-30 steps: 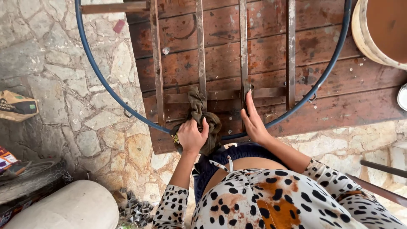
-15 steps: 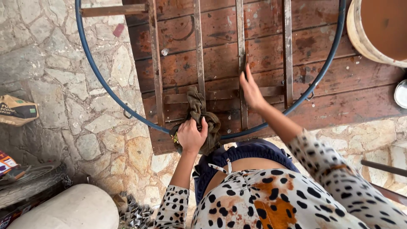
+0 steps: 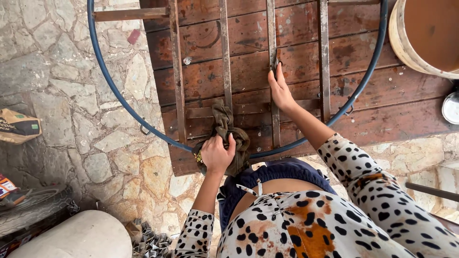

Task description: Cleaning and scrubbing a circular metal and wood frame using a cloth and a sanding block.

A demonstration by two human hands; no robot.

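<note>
Stone paving (image 3: pixel 71 95) underfoot. Wooden table (image 3: pixel 296 48), reddish planks, w/ rusty metal frame (image 3: pixel 224 52) on top. Blue hoop (image 3: pixel 110 86) encircles frame. Tan bucket (image 3: pixel 420 38) top right. Brown paper bag (image 3: pixel 18 126), green label, far left. Left hand (image 3: pixel 216 154) clenched on olive rag (image 3: pixel 224 129) at table edge. Right hand (image 3: pixel 279 88) flat, fingers on frame bar. Hands apart.

The left hand (image 3: pixel 216 154) grips a crumpled olive-brown rag (image 3: pixel 224 125) at the near edge of a stained wooden panel (image 3: pixel 296 52). A blue hoop (image 3: pixel 111 81) lies across that panel, its curve passing just beside the rag. The right hand (image 3: pixel 279 88) rests flat, fingers on a rusty metal bar (image 3: pixel 272 38) farther up the panel. A round tub (image 3: pixel 425 33) sits at the panel's far right corner.
</note>
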